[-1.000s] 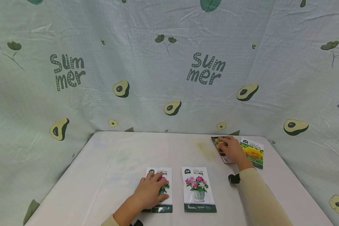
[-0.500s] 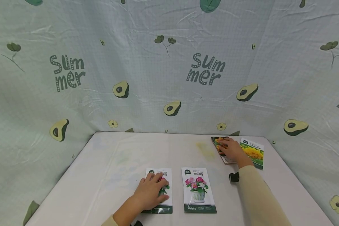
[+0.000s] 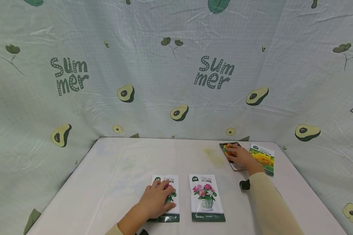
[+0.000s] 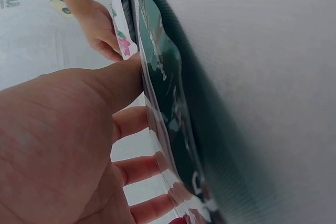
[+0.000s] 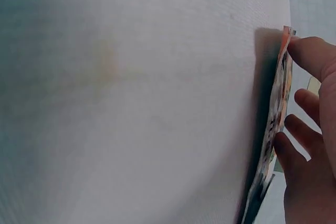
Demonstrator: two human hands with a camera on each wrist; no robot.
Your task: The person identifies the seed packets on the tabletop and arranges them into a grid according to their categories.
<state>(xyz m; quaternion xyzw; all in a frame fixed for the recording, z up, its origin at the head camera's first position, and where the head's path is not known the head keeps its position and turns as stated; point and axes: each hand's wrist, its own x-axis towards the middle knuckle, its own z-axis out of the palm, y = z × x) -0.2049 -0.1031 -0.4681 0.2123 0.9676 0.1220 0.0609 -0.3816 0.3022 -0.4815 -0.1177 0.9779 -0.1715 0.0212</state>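
My left hand (image 3: 157, 200) rests on a white seed packet (image 3: 173, 217) with a green bottom band, its fingers spread over the flower picture. In the left wrist view, the thumb and fingertips lie along the face of this packet (image 4: 168, 93). Farther off at the right, my right hand (image 3: 242, 158) lies on a dark seed packet (image 3: 225, 146) with orange flowers, covering much of it. The right wrist view has this packet (image 5: 278, 93) nearly edge-on, fingertips of the right hand (image 5: 310, 156) touching its face.
A matching white seed packet (image 3: 206, 195) with pink flowers in a pot lies between the hands. Beyond the right wrist is a yellow-flower seed packet (image 3: 264, 159), partly covered by the arm. A patterned curtain (image 3: 153, 81) hangs behind the white tabletop (image 3: 111, 182).
The right hand has slid slightly toward the near side on the orange-flower seed packet, baring more of its top. The left hand and the other packets stay put.
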